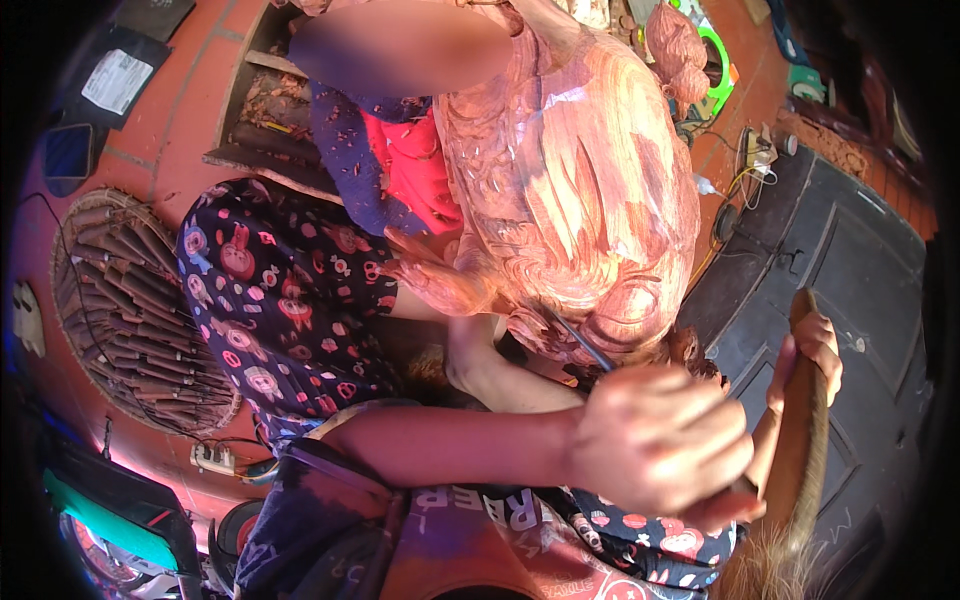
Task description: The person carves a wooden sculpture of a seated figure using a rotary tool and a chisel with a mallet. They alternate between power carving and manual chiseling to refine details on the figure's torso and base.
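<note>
A large reddish wood carving (600,170) with swirling grooves lies in front of me. My left hand (660,440) is closed in a fist around a chisel (580,338), whose dark metal shaft slants up and left to the carving's near end. The fist hides most of the chisel's handle. Farther right, my right hand (815,350) is wrapped around a wooden mallet (800,450), held upright, its lower end broad with frayed, hair-like fibres around it. That broad end is close to the left fist; whether it touches the chisel handle I cannot tell.
A round basket (235,410) with many wood-handled tools stands at the left. Wood chips fill a tray (285,165) behind my patterned shorts. A dark panel (870,300) lies at the right, near cables and a power strip (760,160). Another power strip (212,460) sits lower left.
</note>
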{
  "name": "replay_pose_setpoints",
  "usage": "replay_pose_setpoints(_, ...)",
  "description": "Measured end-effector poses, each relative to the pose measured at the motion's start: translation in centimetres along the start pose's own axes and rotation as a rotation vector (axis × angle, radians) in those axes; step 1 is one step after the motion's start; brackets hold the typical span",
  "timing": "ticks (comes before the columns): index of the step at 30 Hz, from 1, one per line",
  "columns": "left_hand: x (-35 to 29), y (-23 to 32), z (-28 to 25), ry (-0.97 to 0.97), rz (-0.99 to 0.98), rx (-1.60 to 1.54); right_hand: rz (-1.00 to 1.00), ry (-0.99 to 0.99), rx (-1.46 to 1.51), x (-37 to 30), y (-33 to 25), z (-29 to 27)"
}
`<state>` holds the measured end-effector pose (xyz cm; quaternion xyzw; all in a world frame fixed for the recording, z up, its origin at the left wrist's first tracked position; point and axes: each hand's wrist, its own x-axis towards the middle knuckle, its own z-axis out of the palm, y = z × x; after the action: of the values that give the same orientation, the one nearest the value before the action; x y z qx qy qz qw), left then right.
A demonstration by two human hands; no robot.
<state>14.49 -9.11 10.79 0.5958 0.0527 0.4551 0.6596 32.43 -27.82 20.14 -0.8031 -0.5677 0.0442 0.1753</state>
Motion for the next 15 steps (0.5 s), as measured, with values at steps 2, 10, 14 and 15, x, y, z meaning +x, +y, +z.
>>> replay_pose_setpoints(2, -0.1, 1.2, 1.2, 0.059, 0.091, -0.039, 0.009, 0.071, 0.15, -0.2, 0.2, 0.4)
replay_pose_setpoints(10, -1.7, 6.4, 2.4, -0.481, -0.016, 0.076, 0.195, 0.118, 0.22, -0.5, 0.4, 1.6)
replay_pose_setpoints(14, -2.3, 7.0, 1.6, -0.635, -0.17, -0.069, 0.389, 0.118, 0.185, -1.4, 0.5, 2.0)
replay_pose_setpoints(15, -2.3, 6.9, 1.1, -0.69, -0.271, -0.214, 0.447, 0.098, 0.116, -1.9, 0.9, 1.8)
